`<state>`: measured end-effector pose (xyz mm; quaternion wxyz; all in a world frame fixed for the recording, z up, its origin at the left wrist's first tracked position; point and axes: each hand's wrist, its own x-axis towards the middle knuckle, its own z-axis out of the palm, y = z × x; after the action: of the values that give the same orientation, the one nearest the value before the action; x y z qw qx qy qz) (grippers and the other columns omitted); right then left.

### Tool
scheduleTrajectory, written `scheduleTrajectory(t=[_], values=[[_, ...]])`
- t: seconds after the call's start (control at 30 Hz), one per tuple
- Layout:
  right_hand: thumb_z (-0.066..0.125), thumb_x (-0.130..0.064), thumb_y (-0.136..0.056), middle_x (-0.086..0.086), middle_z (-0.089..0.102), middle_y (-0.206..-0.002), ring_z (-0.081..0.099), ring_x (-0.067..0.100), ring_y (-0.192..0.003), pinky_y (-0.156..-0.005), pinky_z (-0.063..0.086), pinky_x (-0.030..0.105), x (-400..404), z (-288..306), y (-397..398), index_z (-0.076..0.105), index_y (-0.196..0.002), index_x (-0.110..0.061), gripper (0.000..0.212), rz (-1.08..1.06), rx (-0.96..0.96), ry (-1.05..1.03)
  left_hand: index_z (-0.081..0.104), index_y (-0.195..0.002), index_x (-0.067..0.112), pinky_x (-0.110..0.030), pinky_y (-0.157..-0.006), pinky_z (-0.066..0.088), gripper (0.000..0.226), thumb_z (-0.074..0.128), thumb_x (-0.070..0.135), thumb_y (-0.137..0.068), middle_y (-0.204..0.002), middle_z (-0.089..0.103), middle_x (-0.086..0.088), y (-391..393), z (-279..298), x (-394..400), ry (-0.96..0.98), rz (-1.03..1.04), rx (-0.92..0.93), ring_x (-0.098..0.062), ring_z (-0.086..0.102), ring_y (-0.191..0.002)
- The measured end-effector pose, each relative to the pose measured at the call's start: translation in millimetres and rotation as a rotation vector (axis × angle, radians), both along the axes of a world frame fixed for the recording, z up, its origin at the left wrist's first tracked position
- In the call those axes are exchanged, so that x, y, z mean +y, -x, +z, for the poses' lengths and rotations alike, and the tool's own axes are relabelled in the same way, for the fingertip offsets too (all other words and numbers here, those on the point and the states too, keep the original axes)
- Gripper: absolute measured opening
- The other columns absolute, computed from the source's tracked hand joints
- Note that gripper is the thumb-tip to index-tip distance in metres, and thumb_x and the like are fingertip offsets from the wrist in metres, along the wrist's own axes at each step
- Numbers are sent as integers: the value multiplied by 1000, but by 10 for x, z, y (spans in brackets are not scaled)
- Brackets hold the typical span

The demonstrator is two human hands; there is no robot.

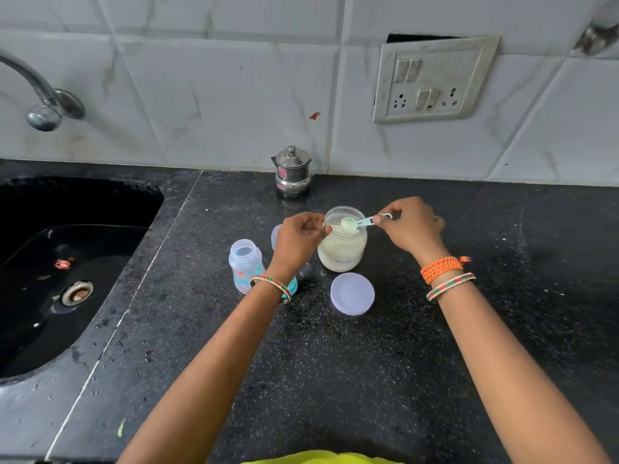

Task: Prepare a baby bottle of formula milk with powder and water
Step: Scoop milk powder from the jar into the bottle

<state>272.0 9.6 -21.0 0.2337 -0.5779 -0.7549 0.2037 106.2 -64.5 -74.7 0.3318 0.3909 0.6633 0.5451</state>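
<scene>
Now the right hand (410, 226) pinches a powder-filled scoop (355, 224) over the open formula jar (342, 249). Beside it, the left hand (299, 237) hovers with fingers curled, seemingly holding nothing. An uncapped baby bottle (245, 264) stands on the worktop (335, 363).

Black sink (147, 209) left; tap (40, 95) above; switchboard (435, 80) on tiled wall (234, 78).

We note a black speckled table (335, 363), a dark sink (67, 262) set in at left, a metal tap (40, 95) above it, white marbled wall tiles (217, 95), and a switch plate (435, 78) at right.
</scene>
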Motion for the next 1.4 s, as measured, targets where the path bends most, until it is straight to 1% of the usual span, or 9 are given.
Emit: scheduleTrajectory(t=[0.23, 0.5, 0.73, 0.87, 0.93, 1.03, 1.13, 1.27, 1.4], values=[[65, -26, -88, 3, 66, -101, 47, 30, -116, -105, 25, 50, -24, -4, 28, 73, -90, -24, 9, -34, -126, -146, 66, -110, 5, -38, -88, 55, 29, 70, 14, -83, -101, 69, -14, -4, 1, -18, 27, 19, 61, -21, 65, -92], [64, -26, -88, 3, 67, -102, 48, 30, -115, -106, 24, 52, -24, -33, 64, 73, -89, -23, 10, -30, -191, -178, 66, -111, 4, -37, -85, 57, 29, 69, 15, -84, -100, 70, -15, 12, 8, -40, 32, 3, 88, -20, 64, -86], [61, -28, -90, 4, 65, -96, 49, 32, -115, -104, 27, 49, -8, -31, 42, 71, -83, -20, 15, -38, -49, 82, 65, -110, 8, -23, -70, 54, 24, 66, 13, -86, -95, 68, -10, 38, 29, -97, 18, 29, 65, -13, 61, -73], [61, -30, -90, 0, 58, -80, 53, 30, -104, -103, 31, 51, -4, -20, 35, 65, -70, -18, 23, -14, 88, 207, 64, -112, 5, -32, -79, 57, 24, 63, 10, -88, -95, 66, -9, 96, 109, -173, -28, 69, 36, -15, 62, -76], [61, -29, -89, -3, 55, -70, 55, 29, -95, -100, 37, 55, -19, -1, 49, 62, -61, -19, 29, -3, 179, 239, 64, -113, 3, -26, -76, 58, 24, 62, 8, -89, -94, 66, -8, 136, 170, -226, -72, 86, 27, -15, 63, -79], [62, -28, -87, 3, 64, -75, 58, 27, -97, -101, 37, 57, -54, 51, 99, 70, -73, -4, 29, 9, 273, 250, 65, -109, 8, -18, -68, 56, 21, 59, 4, -89, -91, 69, -3, 238, 289, -358, -179, 144, -18, -13, 65, -81], [63, -28, -86, 11, 70, -84, 61, 24, -92, -101, 38, 53, -101, 102, 186, 69, -86, 6, 35, 44, 351, 211, 67, -100, 17, -22, -68, 57, 23, 56, 0, -87, -93, 69, -1, 400, 381, -555, -299, 236, -48, -10, 65, -80], [64, -28, -84, 0, 62, -66, 57, 21, -78, -83, 42, 43, -221, 136, 415, 72, -70, -10, 25, 126, 388, 177, 66, -101, 18, -23, -68, 55, 29, 52, -3, -86, -96, 68, 4, 698, 285, -856, -323, 366, 37, -6, 62, -83], [62, -31, -85, -6, 60, -66, 58, 25, -86, -86, 39, 42, -444, 73, 745, 67, -65, -23, 21, 214, 313, 157, 62, -106, 20, -33, -87, 49, 43, 46, -6, -75, -102, 66, 4, 780, -21, -1153, -225, 437, 46, -6, 60, -92]])
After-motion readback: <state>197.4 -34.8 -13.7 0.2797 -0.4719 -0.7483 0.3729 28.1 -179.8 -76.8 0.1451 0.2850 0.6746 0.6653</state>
